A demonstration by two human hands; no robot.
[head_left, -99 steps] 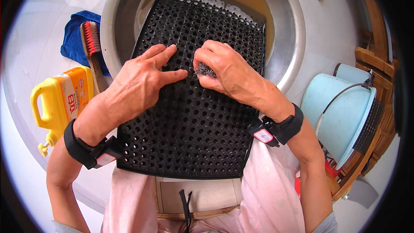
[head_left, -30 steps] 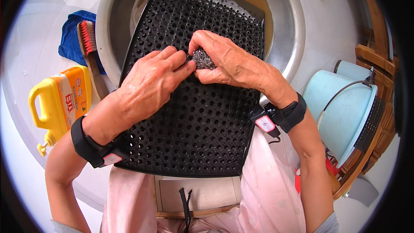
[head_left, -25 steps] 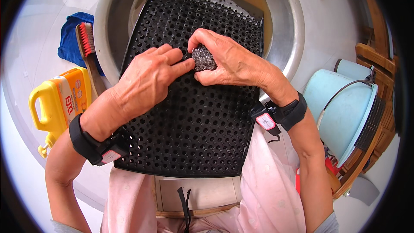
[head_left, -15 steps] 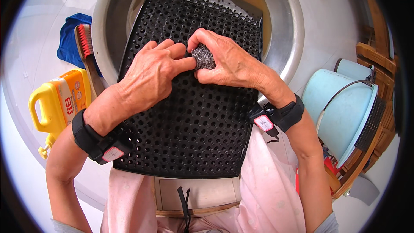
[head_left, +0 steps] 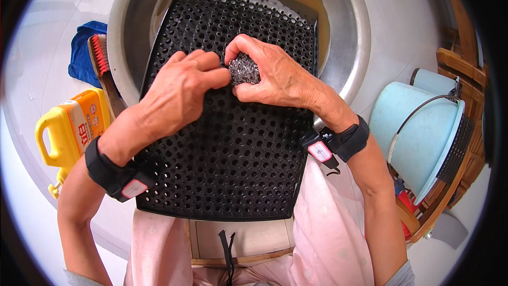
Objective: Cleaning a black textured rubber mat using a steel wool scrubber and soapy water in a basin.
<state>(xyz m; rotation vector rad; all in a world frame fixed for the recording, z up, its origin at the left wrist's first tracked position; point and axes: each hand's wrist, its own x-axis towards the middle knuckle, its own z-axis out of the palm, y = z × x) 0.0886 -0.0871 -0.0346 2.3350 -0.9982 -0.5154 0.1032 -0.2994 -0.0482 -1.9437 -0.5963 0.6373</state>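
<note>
A black perforated plastic tray (head_left: 227, 164) slopes from my lap into a wide metal basin (head_left: 360, 37); its far end dips into brownish water. My right hand (head_left: 278, 77) grips a ball of steel wool (head_left: 244, 70) between thumb and fingers, over the middle of the tray. Close on its left, my left hand (head_left: 177, 92) has its fingers curled, the index finger reaching to the edge of the steel wool. Those fingertips point down and are partly hidden, so what they pinch, if anything, does not show.
To the left lie a blue cloth (head_left: 83, 55), a red-bristled brush (head_left: 103, 63) with a wooden handle, and a yellow jug (head_left: 74, 122) with an orange label. On the right, a pale blue bucket (head_left: 413, 132) rests on its side by wooden furniture (head_left: 463, 69).
Both hands and the steel wool have shifted slightly left in the picture, and the left fingers look more curled. The steel wool stays in my right hand.
</note>
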